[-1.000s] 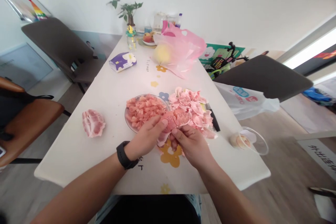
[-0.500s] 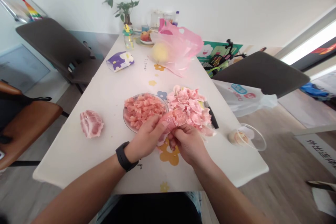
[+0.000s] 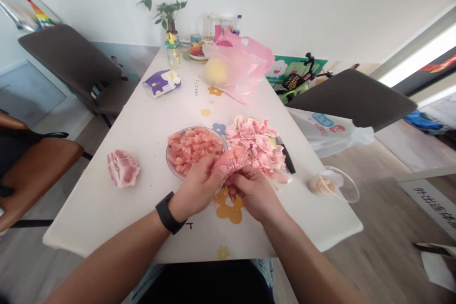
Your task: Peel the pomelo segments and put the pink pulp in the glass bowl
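Observation:
Between my two hands, over the near rim of the plate, is a pink pomelo segment [image 3: 235, 157]. My left hand [image 3: 197, 183], with a black band at the wrist, is closed around its left end. My right hand [image 3: 252, 192] pinches at its lower right edge; what its fingertips hold is partly hidden. A plate [image 3: 168, 164] heaped with pomelo flesh [image 3: 194, 145] sits just beyond my left hand. Beyond my right hand lies a pile of pale pink membranes and peel [image 3: 254, 140]. A larger unpeeled pomelo chunk [image 3: 123, 168] rests on the table at the left.
A black-handled knife [image 3: 288, 159] lies at the pile's right side. A clear plastic cup [image 3: 335, 185] is near the table's right edge. Farther back are a purple tissue pack [image 3: 162, 83], a pink plastic bag [image 3: 242, 64] and a bottle [image 3: 173, 52]. Chairs flank the table.
The segment has turned slightly in my hands, and its pale flap below is less visible. Both hands keep their hold. The whole view has shifted a little.

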A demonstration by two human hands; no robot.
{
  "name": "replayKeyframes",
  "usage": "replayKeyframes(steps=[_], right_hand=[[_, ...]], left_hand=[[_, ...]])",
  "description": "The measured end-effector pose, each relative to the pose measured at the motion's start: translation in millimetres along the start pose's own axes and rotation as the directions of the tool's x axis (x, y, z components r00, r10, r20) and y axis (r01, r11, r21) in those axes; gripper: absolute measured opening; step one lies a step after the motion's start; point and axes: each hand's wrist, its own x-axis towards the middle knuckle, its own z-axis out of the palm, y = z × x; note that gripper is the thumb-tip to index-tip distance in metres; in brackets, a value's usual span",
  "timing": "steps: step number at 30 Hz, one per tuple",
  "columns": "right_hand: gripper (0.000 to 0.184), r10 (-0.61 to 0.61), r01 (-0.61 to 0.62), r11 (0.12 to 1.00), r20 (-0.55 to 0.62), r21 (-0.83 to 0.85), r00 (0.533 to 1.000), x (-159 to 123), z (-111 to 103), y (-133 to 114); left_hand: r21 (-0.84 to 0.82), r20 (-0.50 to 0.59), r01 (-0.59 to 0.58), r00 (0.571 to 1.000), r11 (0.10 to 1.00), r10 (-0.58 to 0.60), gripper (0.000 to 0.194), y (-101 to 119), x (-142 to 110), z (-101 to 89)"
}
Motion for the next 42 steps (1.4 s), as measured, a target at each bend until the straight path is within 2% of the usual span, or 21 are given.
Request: replayKeyframes(steps=[4, 7, 11, 17, 20, 23, 28, 34, 39, 42], right_hand=[[0.002, -0.008, 0.008, 1.000, -0.024, 0.004, 1.000, -0.2, -5.5, 0.3], [0.012, -0.049, 0.049, 0.999, -0.020, -0.015, 0.999, -1.0, -7.5, 0.7], [0.021, -0.018, 0.018, 1.000, 0.030, 0.009, 0.999, -1.0, -4.4, 2.8], [0.007, -0.008, 0.008, 1.000, 0.013, 0.026, 1.000, -1.0, -1.3, 3.2], [0.003, -0.031, 0.031, 0.999, 0.002, -0.010, 1.000, -3.3, -3.9, 1.4], [0.007, -0.030, 0.030, 0.999, -0.001, 0.012, 1.000, -5.9, -5.7, 0.4], [0.017, -0.003, 0.002, 0.999, 0.033, 0.039, 0.999, -7.2, -2.9, 0.9], [0.009, 0.050, -0.050, 0.997, 0.017, 0.055, 0.999, -5.5, 2.6, 1.9], [0.005, -0.001, 0.001, 1.000, 0.010, -0.020, 1.000, -3.8, 2.7, 3.0], [0.003, 0.014, -0.014, 1.000, -0.012, -0.018, 1.000, -2.8, 2.6, 3.2]], left_hand=[[0.062, -0.043, 0.003, 0.999, 0.998, -0.001, 0.026, 5.5, -0.7, -0.4], [0.076, -0.056, -0.003, 0.998, 0.997, 0.007, 0.026, 5.8, -0.7, -1.0], [0.038, -0.059, -0.007, 0.998, 0.999, 0.010, 0.026, 1.2, 0.0, -1.1], [0.095, -0.030, -0.019, 0.999, 0.995, 0.022, 0.027, 1.0, -0.1, 0.2], [0.025, -0.020, 0.032, 0.999, 0.999, -0.031, 0.025, 3.5, -0.1, 1.0], [-0.014, -0.014, 0.052, 0.999, 0.999, -0.052, 0.024, 4.0, 0.3, 1.3], [0.072, -0.033, 0.008, 0.999, 0.997, -0.005, 0.026, 0.4, -0.6, 1.0], [0.210, -0.010, -0.081, 0.996, 0.974, 0.085, 0.023, 1.1, -2.3, 0.5], [0.231, -0.021, -0.063, 0.997, 0.971, 0.070, 0.024, 2.7, -1.3, -0.1], [0.261, -0.011, -0.085, 0.996, 0.961, 0.091, 0.025, 2.6, -1.9, -0.2]])
